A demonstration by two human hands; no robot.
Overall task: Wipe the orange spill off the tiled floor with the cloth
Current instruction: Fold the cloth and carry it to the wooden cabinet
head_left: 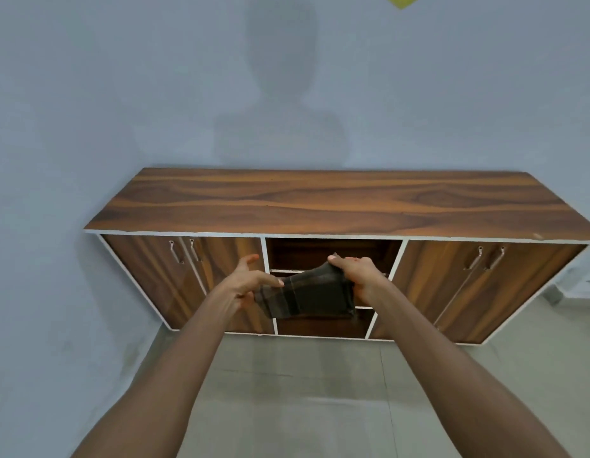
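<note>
Bare grey floor [303,391] at six o'clock shows no orange spill. Above it, both hands hold the dark cloth [306,294]: left hand [250,282] pinching its nine o'clock edge, right hand [356,272] gripping three o'clock. Better to bunch it into one firm pad before kneeling. Beyond, at twelve, a wooden cabinet [336,203] against a blue wall [88,94].

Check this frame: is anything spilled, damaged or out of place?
No orange spill shows on the tiled floor. Both hands, left hand and right hand, hold the dark cloth before the cabinet. Nothing looks damaged.
</note>
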